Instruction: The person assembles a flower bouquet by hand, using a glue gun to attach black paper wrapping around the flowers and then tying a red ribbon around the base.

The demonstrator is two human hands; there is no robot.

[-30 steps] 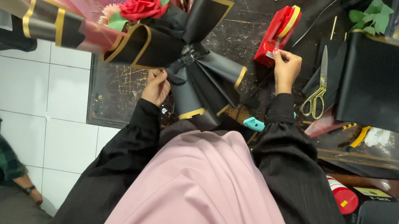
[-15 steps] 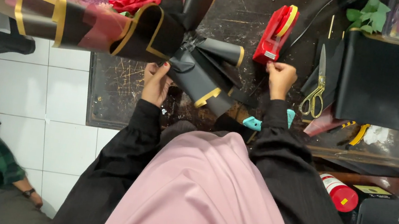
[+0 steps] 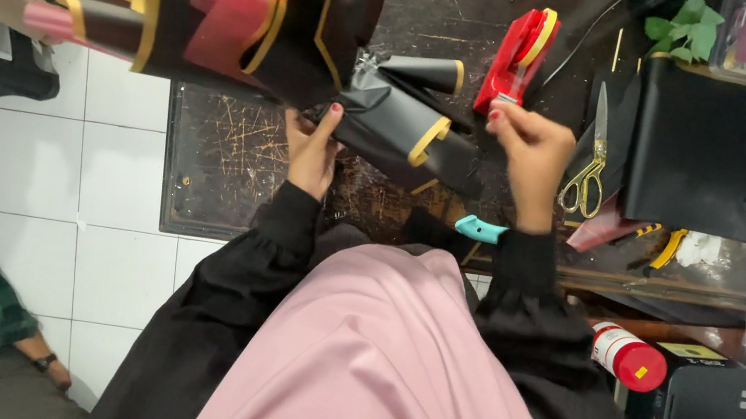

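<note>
Black gold-edged paper-wrapped bouquet w/ red flowers (image 3: 253,27) looks light, crinkly, crush-prone: left hand (image 3: 312,147) pinches its bound neck, best hold; right hand (image 3: 529,149) pinches at red tape dispenser (image 3: 516,59).

Both arms, in black sleeves, reach forward from the body. The left hand (image 3: 312,147) is raised, palm toward the camera, fingers curled closed (red-painted nails show). The right hand (image 3: 529,154) is held higher, wrist bent, fingers pinched together at their tips.
</note>
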